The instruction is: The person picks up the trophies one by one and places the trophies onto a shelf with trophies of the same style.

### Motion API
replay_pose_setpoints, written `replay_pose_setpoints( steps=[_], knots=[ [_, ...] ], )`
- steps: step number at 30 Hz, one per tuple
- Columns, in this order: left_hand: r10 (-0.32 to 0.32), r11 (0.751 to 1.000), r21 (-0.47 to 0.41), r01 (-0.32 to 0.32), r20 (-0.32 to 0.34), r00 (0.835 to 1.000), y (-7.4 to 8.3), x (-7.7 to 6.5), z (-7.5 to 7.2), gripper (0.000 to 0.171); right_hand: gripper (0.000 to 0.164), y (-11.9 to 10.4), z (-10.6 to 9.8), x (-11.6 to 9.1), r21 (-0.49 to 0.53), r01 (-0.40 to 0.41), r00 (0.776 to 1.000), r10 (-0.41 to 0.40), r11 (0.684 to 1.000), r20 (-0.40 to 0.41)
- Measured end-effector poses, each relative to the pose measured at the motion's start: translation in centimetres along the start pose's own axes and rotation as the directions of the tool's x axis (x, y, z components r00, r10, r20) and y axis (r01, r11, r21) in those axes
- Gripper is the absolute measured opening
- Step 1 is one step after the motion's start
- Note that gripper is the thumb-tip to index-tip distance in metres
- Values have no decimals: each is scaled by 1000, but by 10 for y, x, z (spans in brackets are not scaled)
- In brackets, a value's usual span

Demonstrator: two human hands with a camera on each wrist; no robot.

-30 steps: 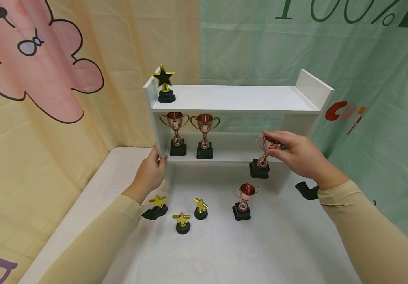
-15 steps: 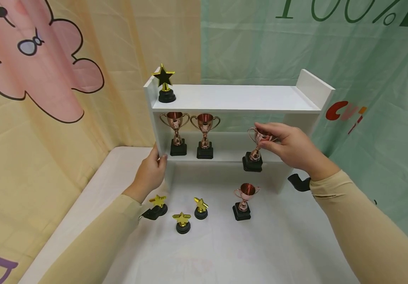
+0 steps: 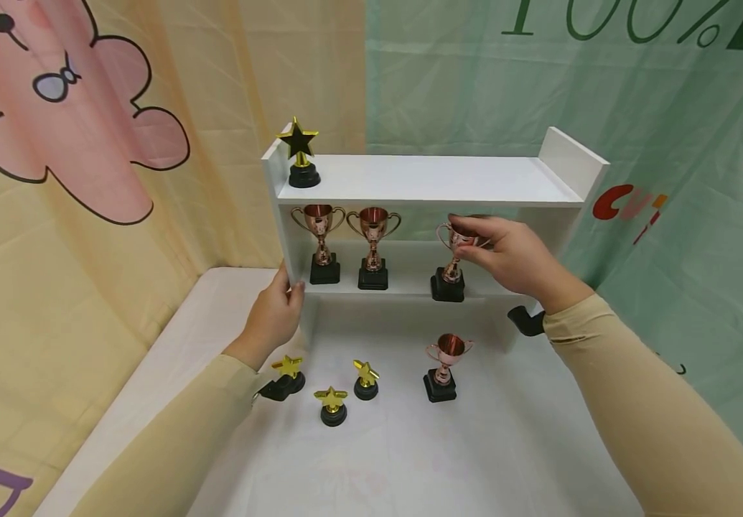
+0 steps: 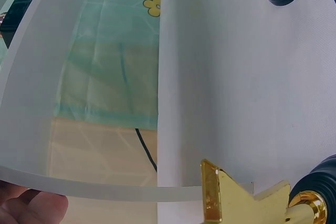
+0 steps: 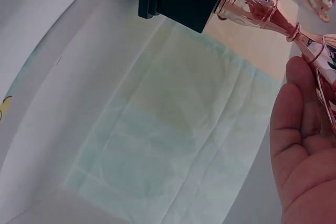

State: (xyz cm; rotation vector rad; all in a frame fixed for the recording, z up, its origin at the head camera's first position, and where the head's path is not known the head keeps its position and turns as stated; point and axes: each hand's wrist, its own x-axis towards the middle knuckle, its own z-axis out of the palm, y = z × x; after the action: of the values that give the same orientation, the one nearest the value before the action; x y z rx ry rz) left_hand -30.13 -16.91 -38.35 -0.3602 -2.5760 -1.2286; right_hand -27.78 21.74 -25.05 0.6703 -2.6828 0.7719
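My right hand [image 3: 507,255] pinches a rose-gold trophy cup [image 3: 451,271] by its bowl. The cup tilts slightly, its black base in front of the middle board's edge; whether it touches the board I cannot tell. In the right wrist view, fingers [image 5: 286,124] lie along the cup's bowl. My left hand [image 3: 270,316] grips the left side panel of the white shelf [image 3: 436,178]. Two like trophy cups, a left one [image 3: 323,244] and a right one [image 3: 373,248], stand upright on the middle board. Another trophy cup [image 3: 442,368] stands on the table below.
A gold star trophy [image 3: 300,151] stands at the top board's left end. On the white table [image 3: 358,459], small star trophies stand before the shelf: a left one [image 3: 288,368], a front one [image 3: 332,406] and a right one [image 3: 366,379]. Printed curtains [image 3: 449,86] hang behind.
My right hand has moved left and up with the trophy cup, bringing it from below the middle board's edge closer to the two cups there. The left hand stays on the shelf's side.
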Motion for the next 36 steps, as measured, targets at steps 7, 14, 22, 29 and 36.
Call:
replay_pose_setpoints(
  steps=[7,14,22,29,36],
  knots=[
    [2,1000,7,-2,-2,1000,0,1,1,63,52,1,5,13,-1,-9,1000,9,1000,12],
    [4,1000,18,-5,2,1000,0,1,1,64,52,1,13,25,-12,-60,997,60,998,48],
    [-12,1000,7,11,9,1000,2,0,2,65,51,2,19,38,10,-80,994,79,997,77],
    [-11,1000,17,11,0,1000,3,0,1,63,52,0,24,43,24,-82,993,79,996,87],
    [-7,1000,25,7,-15,1000,3,-1,0,61,52,0,27,45,50,-79,993,74,996,94]
  ],
)
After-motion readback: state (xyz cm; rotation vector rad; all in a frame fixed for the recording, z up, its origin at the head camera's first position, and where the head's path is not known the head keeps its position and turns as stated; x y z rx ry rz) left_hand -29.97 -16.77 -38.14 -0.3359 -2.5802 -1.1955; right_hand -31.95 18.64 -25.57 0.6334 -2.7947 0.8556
